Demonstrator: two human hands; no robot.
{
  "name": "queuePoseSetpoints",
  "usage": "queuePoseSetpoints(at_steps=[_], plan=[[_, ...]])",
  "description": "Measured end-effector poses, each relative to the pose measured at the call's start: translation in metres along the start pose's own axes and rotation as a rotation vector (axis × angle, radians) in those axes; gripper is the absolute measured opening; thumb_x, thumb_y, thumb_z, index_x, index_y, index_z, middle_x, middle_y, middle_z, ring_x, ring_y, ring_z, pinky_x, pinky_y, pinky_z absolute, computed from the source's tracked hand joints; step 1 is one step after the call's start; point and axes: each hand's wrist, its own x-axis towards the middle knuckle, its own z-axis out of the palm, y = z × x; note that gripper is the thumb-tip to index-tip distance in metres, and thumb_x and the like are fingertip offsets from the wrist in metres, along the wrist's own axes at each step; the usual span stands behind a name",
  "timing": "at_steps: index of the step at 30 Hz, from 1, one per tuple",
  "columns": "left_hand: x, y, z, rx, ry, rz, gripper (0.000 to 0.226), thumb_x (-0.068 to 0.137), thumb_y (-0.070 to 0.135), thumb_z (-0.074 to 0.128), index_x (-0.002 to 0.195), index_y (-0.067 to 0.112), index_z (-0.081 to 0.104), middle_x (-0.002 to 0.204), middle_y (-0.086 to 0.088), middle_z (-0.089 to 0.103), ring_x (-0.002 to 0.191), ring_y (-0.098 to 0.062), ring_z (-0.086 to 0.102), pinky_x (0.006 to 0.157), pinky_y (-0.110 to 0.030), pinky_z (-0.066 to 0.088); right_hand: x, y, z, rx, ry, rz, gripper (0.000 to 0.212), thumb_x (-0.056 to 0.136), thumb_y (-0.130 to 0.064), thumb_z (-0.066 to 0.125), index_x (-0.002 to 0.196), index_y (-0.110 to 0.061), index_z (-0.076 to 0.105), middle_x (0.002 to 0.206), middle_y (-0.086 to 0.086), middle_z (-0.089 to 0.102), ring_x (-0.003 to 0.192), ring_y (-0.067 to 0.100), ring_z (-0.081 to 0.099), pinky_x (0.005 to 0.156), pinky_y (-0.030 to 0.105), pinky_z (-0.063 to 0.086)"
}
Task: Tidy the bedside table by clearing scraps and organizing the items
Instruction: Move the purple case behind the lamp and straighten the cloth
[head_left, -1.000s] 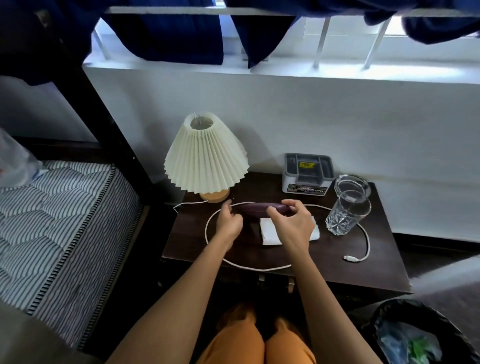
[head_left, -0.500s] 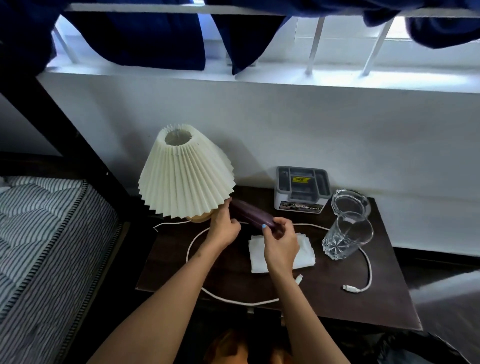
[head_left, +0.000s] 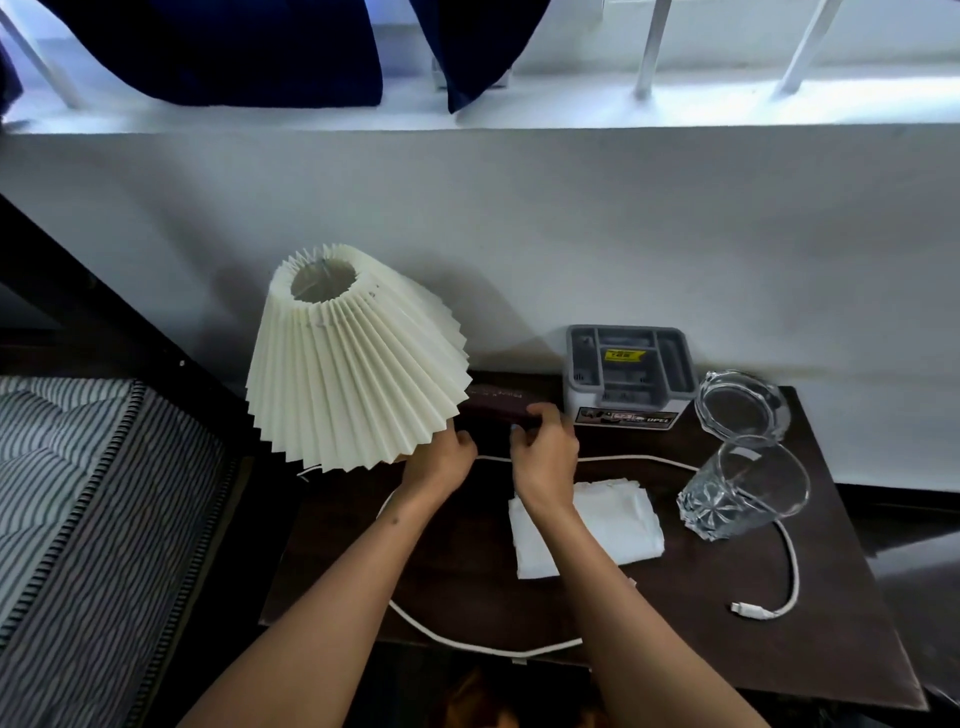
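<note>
Both hands are at the back of the dark counter (head_left: 675, 613), holding a long maroon case (head_left: 501, 402) that lies between the lamp (head_left: 353, 364) and the grey organizer (head_left: 628, 376). The right hand (head_left: 545, 452) has its fingers curled over the case's near end, a closed grip on it. The left hand (head_left: 439, 462) reaches the case's other end under the edge of the pleated lampshade; its fingers are hidden there, so its grip cannot be told. A white cable (head_left: 792, 561) loops round the counter, passing behind the wrists and ending in a plug near the right front. A folded white tissue (head_left: 618, 525) lies just beside the right forearm. A glass tumbler (head_left: 743, 491) stands right of the tissue, with a glass ashtray (head_left: 743, 405) behind it, next to the organizer. A striped mattress (head_left: 78, 519) lies to the left
</note>
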Motion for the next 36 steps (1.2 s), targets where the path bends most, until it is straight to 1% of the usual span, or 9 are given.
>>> queuePoseSetpoints(at_steps=[1, 5, 9, 14, 21, 25, 28, 32, 36], plan=[[0.001, 0.001, 0.001, -0.003, 0.016, 0.010, 0.019, 0.092, 0.013, 0.041, 0.109, 0.010, 0.049, 0.091, -0.008, 0.056, 0.098, -0.028, 0.057, 0.077, -0.028, 0.035, 0.001, 0.000, 0.003, -0.018, -0.025, -0.004, 0.035, 0.091, -0.011, 0.056, 0.125, -0.007, 0.051, 0.135, 0.016, 0.047, 0.112, 0.029, 0.056, 0.093, 0.030, 0.045], [0.005, 0.003, 0.004, 0.051, -0.017, 0.018, 0.038, 0.093, 0.014, 0.038, 0.131, 0.009, 0.043, 0.125, -0.018, 0.057, 0.115, -0.038, 0.054, 0.094, -0.037, 0.040, 0.005, 0.000, 0.006, -0.131, -0.132, -0.033, 0.056, 0.091, -0.008, 0.053, 0.143, -0.010, 0.032, 0.156, 0.019, 0.016, 0.139, 0.033, 0.030, 0.108, 0.032, 0.034], [0.010, -0.001, 0.008, 0.119, -0.081, 0.037, 0.046, 0.094, 0.018, 0.036, 0.139, 0.012, 0.033, 0.131, -0.018, 0.054, 0.118, -0.038, 0.052, 0.095, -0.038, 0.037, 0.014, 0.001, 0.006, -0.262, -0.240, -0.079, 0.071, 0.089, -0.005, 0.053, 0.150, -0.010, 0.016, 0.158, 0.020, -0.001, 0.144, 0.036, 0.014, 0.113, 0.037, 0.028], [0.015, -0.002, 0.010, 0.119, -0.085, 0.090, 0.053, 0.092, 0.017, 0.039, 0.143, 0.013, 0.024, 0.139, -0.015, 0.046, 0.124, -0.034, 0.047, 0.098, -0.040, 0.038, 0.018, -0.003, 0.005, -0.323, -0.291, -0.057, 0.075, 0.088, -0.005, 0.051, 0.151, -0.012, 0.010, 0.158, 0.018, -0.009, 0.143, 0.037, 0.016, 0.111, 0.038, 0.031], [-0.008, -0.002, 0.011, 0.251, 0.058, 0.153, 0.060, 0.082, 0.015, 0.051, 0.139, 0.008, 0.031, 0.123, -0.018, 0.057, 0.112, -0.040, 0.055, 0.088, -0.042, 0.040, -0.007, -0.009, -0.007, -0.342, -0.257, -0.127, 0.075, 0.084, 0.000, 0.053, 0.149, -0.008, 0.017, 0.158, 0.019, 0.003, 0.140, 0.039, 0.021, 0.107, 0.042, 0.035], [-0.033, -0.010, 0.014, 0.344, 0.110, 0.149, 0.062, 0.082, 0.020, 0.053, 0.140, 0.010, 0.034, 0.144, -0.013, 0.038, 0.134, -0.034, 0.031, 0.108, -0.058, 0.017, -0.031, -0.010, -0.022, -0.358, -0.201, -0.154, 0.066, 0.084, 0.000, 0.050, 0.145, -0.007, 0.025, 0.156, 0.019, 0.013, 0.138, 0.037, 0.025, 0.109, 0.042, 0.034], [-0.055, -0.015, 0.017, 0.331, 0.102, 0.172, 0.055, 0.083, 0.020, 0.051, 0.137, 0.013, 0.041, 0.151, -0.011, 0.031, 0.143, -0.029, 0.017, 0.112, -0.056, 0.012, -0.046, -0.008, -0.038, -0.399, -0.178, -0.154, 0.063, 0.084, 0.000, 0.051, 0.143, -0.007, 0.028, 0.154, 0.019, 0.018, 0.134, 0.036, 0.030, 0.108, 0.039, 0.034], [-0.088, -0.020, 0.017, 0.197, 0.139, 0.150, 0.046, 0.085, 0.021, 0.050, 0.131, 0.015, 0.050, 0.144, -0.008, 0.042, 0.139, -0.025, 0.027, 0.111, -0.050, 0.016, -0.063, -0.001, -0.059, -0.467, -0.187, -0.126, 0.055, 0.086, -0.004, 0.050, 0.139, -0.005, 0.033, 0.152, 0.020, 0.023, 0.135, 0.036, 0.031, 0.110, 0.039, 0.029], [-0.124, -0.038, 0.025, 0.024, 0.211, 0.043, 0.037, 0.084, 0.022, 0.053, 0.121, 0.017, 0.057, 0.132, -0.003, 0.052, 0.127, -0.023, 0.041, 0.105, -0.045, 0.024, -0.083, 0.015, -0.076, -0.543, -0.133, -0.064, 0.049, 0.085, -0.005, 0.048, 0.133, -0.003, 0.040, 0.140, 0.020, 0.040, 0.126, 0.035, 0.040, 0.103, 0.039, 0.035]])
